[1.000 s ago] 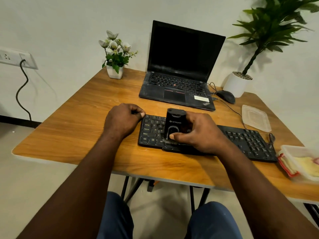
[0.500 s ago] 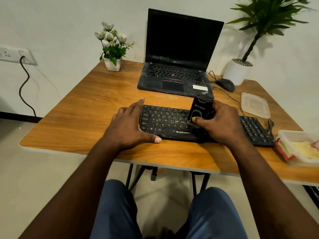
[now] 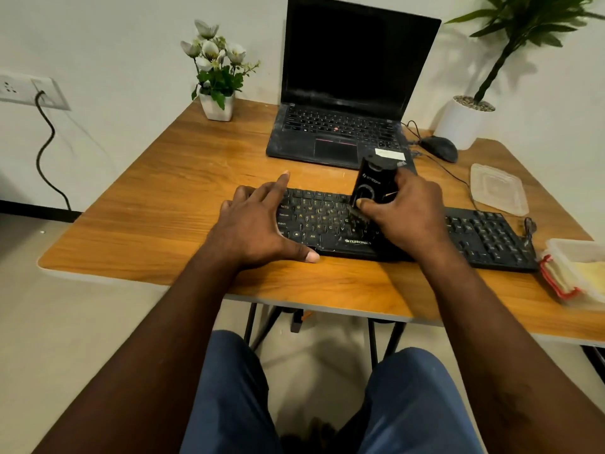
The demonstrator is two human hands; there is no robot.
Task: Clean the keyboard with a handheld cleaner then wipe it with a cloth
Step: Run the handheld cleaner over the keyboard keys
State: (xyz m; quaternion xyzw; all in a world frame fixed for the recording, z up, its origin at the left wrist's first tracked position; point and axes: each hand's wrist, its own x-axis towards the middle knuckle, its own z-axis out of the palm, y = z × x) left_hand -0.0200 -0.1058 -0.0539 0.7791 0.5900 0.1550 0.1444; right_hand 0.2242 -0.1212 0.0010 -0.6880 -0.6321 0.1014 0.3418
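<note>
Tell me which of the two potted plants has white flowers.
The small plant standing left of the laptop, in the little white pot. The tall plant at the far right shows only long green leaves.

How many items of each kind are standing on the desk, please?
Laptop: 1
Keyboard: 1
Mouse: 1
Handheld cleaner: 1
Potted plants: 2 (flowering plant, leafy plant)
Plastic container: 1
Container lid: 1
Total: 8

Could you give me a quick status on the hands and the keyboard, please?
Left hand, fingers spread, rests on keyboard left end. Right hand grips handheld cleaner, brush on middle keys. Keys to the right unobstructed.
</note>
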